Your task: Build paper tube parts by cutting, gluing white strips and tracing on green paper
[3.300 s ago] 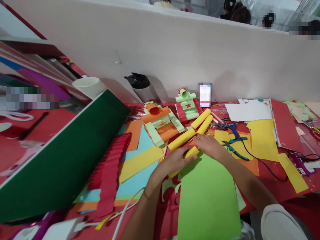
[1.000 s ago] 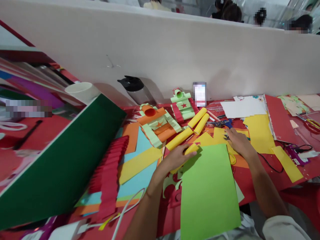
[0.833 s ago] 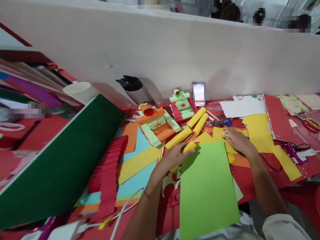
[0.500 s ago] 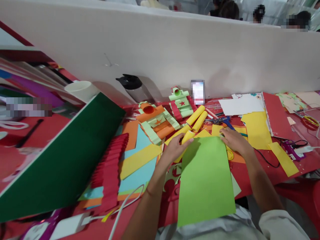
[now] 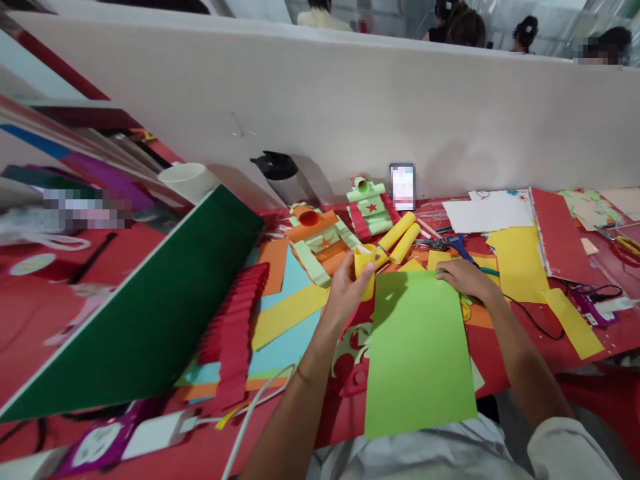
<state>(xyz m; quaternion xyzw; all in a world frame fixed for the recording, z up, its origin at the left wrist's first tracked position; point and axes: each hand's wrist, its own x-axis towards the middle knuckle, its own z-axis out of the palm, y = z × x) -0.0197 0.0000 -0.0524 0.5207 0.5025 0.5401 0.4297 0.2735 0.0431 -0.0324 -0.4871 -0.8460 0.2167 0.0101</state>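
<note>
A yellow rolled-paper tube (image 5: 365,267), its open end tipped upward, is held in the closed fingers of my left hand (image 5: 346,290). My right hand (image 5: 465,279) has its fingers closed at the top right corner of a large light-green paper sheet (image 5: 420,353), which reaches down towards my lap. More yellow paper tubes (image 5: 399,231) lie just beyond my left hand. Behind them stand an orange-and-green paper figure (image 5: 320,240) and a green-and-red paper figure (image 5: 371,207) with a star. Past my right hand lie blue-handled scissors (image 5: 457,245).
A dark green board (image 5: 145,313) leans at left beside pleated red paper (image 5: 237,327) and coloured sheets. A bottle (image 5: 283,177), mug (image 5: 187,181) and phone (image 5: 403,187) stand near the white partition (image 5: 320,107). At right are yellow sheets (image 5: 523,263) and a red folder (image 5: 563,233). A white cable (image 5: 245,427) crosses the front.
My left hand has lifted a yellow tube off the pile and tipped it upright. My right hand stays at the green sheet's corner. The view has shifted slightly.
</note>
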